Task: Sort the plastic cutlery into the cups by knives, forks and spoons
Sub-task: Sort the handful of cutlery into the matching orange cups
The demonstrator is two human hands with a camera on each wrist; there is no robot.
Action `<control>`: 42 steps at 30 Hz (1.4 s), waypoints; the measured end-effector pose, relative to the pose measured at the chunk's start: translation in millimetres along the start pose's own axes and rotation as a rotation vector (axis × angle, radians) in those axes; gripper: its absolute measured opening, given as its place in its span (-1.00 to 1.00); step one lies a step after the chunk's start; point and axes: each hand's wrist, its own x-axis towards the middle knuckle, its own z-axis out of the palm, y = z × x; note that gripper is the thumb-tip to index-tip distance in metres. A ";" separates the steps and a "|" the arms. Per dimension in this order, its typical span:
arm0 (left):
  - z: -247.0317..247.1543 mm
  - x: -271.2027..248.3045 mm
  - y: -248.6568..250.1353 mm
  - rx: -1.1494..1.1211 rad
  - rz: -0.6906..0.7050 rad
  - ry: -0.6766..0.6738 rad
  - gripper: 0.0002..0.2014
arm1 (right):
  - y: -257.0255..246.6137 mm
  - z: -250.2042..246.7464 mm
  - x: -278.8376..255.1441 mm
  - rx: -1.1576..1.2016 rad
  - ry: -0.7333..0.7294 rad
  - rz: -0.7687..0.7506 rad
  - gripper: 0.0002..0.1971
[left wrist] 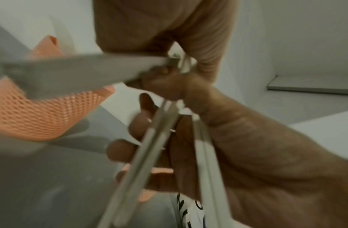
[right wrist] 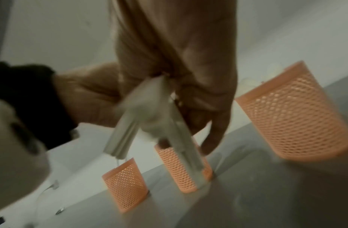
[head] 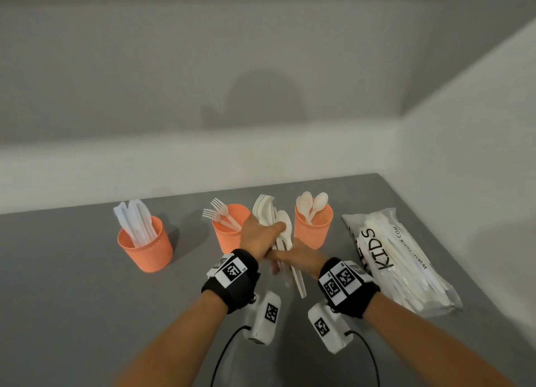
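Observation:
Three orange mesh cups stand in a row on the grey table [head: 72, 285]: the left cup [head: 145, 246] holds knives, the middle cup [head: 224, 235] forks, the right cup [head: 313, 230] spoons. Between the middle and right cups, both hands hold a bundle of white cutlery [head: 275, 218], mixed forks and spoons with heads up. My left hand [head: 269, 230] grips the bundle near the heads. Below it, my right hand [head: 282, 260] curls round the handles [right wrist: 149, 117]. The handles [left wrist: 149, 146] fan out below the fingers in the left wrist view, where one piece is blurred.
A clear plastic bag of more white cutlery [head: 400, 259], printed "KIDS", lies to the right of the spoon cup. White walls close the table at the back and right. Wrist cameras and cables hang under both forearms.

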 end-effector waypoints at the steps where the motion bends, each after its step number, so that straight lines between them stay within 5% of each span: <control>1: 2.5 2.6 -0.8 0.034 0.010 0.068 -0.66 | 1.8 1.3 2.5 -0.017 0.084 -0.044 -0.91; 4: 8.7 2.4 2.7 0.022 0.006 0.141 -0.54 | 6.1 9.5 7.5 0.028 0.277 -0.111 -0.65; 7: 8.3 2.9 5.0 -0.023 0.011 0.057 -0.15 | 2.6 12.7 6.4 0.080 0.297 -0.149 -0.86; 14: -14.7 9.6 1.8 -0.314 -0.110 -0.036 -0.85 | -1.3 -10.3 1.4 0.303 0.213 -0.055 -0.72; 22: -11.1 -1.4 8.4 -0.324 -0.155 -0.360 -0.61 | -12.3 -8.2 0.4 0.451 0.072 0.000 -0.59; 27: -7.1 -6.4 7.4 -0.247 -0.020 -0.257 -0.54 | -15.7 -9.0 -3.6 0.384 0.102 -0.039 -0.54; 37: 2.4 1.2 13.4 -0.339 -0.012 0.119 -0.62 | 4.3 -21.0 3.6 0.356 0.361 -0.063 -0.66; 42: -3.5 1.8 23.3 -0.234 0.057 0.092 -0.75 | 7.8 -30.5 -3.0 0.348 0.393 -0.038 -0.68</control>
